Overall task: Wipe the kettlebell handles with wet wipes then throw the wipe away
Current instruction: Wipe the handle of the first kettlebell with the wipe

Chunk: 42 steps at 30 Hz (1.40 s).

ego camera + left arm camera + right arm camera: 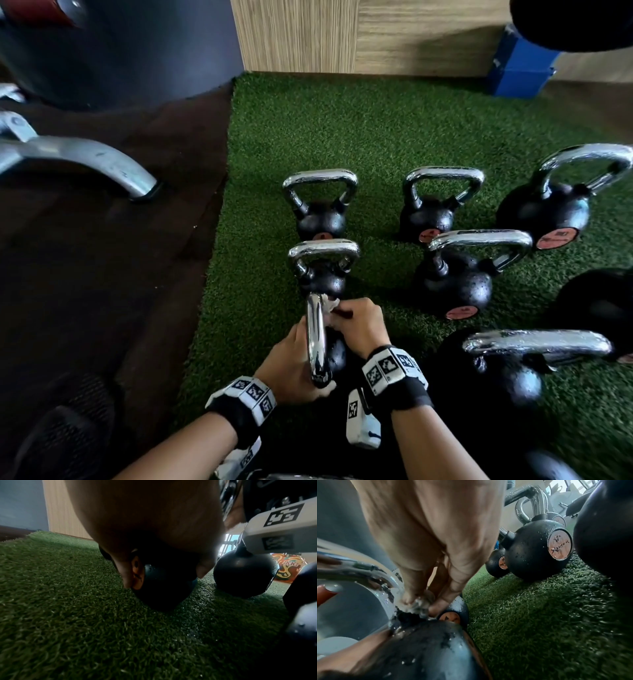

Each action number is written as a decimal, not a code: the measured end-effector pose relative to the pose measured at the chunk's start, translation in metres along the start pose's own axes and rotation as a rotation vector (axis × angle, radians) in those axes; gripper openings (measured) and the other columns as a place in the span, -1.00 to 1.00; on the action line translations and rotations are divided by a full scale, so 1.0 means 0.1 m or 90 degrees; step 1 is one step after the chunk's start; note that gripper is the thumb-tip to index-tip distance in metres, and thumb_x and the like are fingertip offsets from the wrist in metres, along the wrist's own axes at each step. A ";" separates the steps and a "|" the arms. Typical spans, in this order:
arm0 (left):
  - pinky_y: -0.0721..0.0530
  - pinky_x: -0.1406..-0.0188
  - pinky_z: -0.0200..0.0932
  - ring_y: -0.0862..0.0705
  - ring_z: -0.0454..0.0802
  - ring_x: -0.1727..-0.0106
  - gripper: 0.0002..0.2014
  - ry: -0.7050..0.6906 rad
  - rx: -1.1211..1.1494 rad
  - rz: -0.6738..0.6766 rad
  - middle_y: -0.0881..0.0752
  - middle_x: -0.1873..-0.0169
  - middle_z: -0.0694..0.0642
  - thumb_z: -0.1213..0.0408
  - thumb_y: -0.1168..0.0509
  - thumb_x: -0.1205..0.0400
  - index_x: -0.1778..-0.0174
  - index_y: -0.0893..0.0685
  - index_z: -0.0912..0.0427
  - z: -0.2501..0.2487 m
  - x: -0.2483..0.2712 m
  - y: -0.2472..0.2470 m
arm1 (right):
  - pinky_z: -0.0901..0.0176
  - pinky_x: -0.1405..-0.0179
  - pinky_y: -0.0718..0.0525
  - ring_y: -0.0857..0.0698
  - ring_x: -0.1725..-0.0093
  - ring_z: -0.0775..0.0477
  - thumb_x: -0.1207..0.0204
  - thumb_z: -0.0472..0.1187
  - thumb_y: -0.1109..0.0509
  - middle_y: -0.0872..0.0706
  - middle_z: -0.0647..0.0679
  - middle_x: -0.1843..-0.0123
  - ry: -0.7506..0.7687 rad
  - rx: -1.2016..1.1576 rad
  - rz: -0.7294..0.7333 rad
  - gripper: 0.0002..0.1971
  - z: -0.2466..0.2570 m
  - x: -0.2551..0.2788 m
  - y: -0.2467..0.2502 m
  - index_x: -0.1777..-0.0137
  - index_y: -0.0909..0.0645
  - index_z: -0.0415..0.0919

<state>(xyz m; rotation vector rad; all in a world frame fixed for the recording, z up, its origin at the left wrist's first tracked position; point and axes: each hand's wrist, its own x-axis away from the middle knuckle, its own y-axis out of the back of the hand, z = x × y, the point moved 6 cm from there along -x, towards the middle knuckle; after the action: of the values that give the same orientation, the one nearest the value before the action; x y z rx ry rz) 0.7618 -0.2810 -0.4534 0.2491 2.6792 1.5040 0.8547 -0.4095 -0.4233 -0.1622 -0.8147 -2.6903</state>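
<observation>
Several black kettlebells with chrome handles stand on green turf (376,130). The nearest left kettlebell (334,356) is tipped, its chrome handle (314,342) edge-on to me. My left hand (294,359) grips this kettlebell; in the left wrist view its fingers (128,574) curl round the black ball (159,588). My right hand (346,318) pinches a crumpled white wet wipe (331,304) against the far end of the handle. The right wrist view shows the wipe (419,604) pressed where the wet handle (368,572) meets the ball.
Another small kettlebell (322,270) stands just beyond my hands, with more to the right (455,284) (513,373). A grey metal machine leg (85,161) lies on dark flooring at left. A blue box (520,68) sits by the wooden wall (342,34).
</observation>
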 end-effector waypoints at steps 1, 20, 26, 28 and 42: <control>-0.48 -0.33 -0.29 -0.54 0.05 -0.48 0.17 0.008 -0.002 0.015 -0.29 -0.62 0.07 -0.29 -0.48 -0.36 -0.78 -0.11 0.17 0.02 -0.01 0.00 | 0.53 0.39 -0.53 -0.67 0.41 0.34 -0.45 -0.12 -0.62 -0.78 0.11 0.40 0.018 -0.012 -0.028 -0.95 0.03 0.00 0.02 0.14 -0.87 -0.05; -0.47 -0.61 0.04 -0.46 0.09 -0.62 0.15 0.050 -0.001 0.148 -0.27 -0.70 0.05 -0.21 -0.56 -0.43 -0.79 -0.02 0.02 0.02 -0.15 0.17 | 0.44 0.26 -0.74 -0.79 0.23 0.09 -0.42 -0.45 -0.59 -0.81 -0.04 0.11 0.223 -0.051 0.002 -0.85 0.57 0.15 0.26 0.05 -0.87 -0.26; -0.30 -0.72 -0.08 -0.35 -0.08 -0.68 -0.03 0.020 -0.003 0.179 -0.25 -0.70 -0.09 -0.33 -0.47 -0.41 -0.72 -0.21 -0.23 0.12 -0.20 0.09 | 0.35 0.30 -0.78 -0.81 0.37 0.21 -0.32 -0.35 -0.70 -0.82 0.19 0.41 0.112 -0.099 0.094 -0.84 0.43 0.23 0.24 0.11 -0.89 -0.16; -0.12 -0.78 -0.16 -0.19 -0.16 -0.73 -0.14 -0.033 -0.029 0.189 -0.18 -0.73 -0.14 -0.35 -0.40 -0.43 -0.68 -0.30 -0.34 0.13 -0.20 0.06 | 0.21 0.23 -0.82 -0.86 0.30 0.10 -0.28 -0.29 -0.73 -0.85 0.11 0.36 0.089 -0.107 0.148 -0.85 0.39 0.30 0.19 0.16 -0.88 -0.14; -0.60 -0.37 -0.07 -0.63 -0.15 -0.17 -0.77 -0.034 -0.011 0.235 -0.63 -0.03 -0.16 -0.29 -0.43 -0.47 0.12 -0.57 -0.33 0.23 -0.24 0.00 | -0.34 0.05 -0.83 -0.87 0.16 -0.32 -0.05 -0.07 -0.77 -0.87 -0.17 0.26 0.012 -0.143 0.186 -0.69 0.21 0.51 0.03 0.23 -0.84 -0.16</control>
<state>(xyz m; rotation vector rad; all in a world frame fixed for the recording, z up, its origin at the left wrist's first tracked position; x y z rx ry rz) 0.7887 -0.2653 -0.4661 0.8096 2.6833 1.5759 0.8076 -0.4143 -0.3945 -0.2844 -0.4404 -2.4928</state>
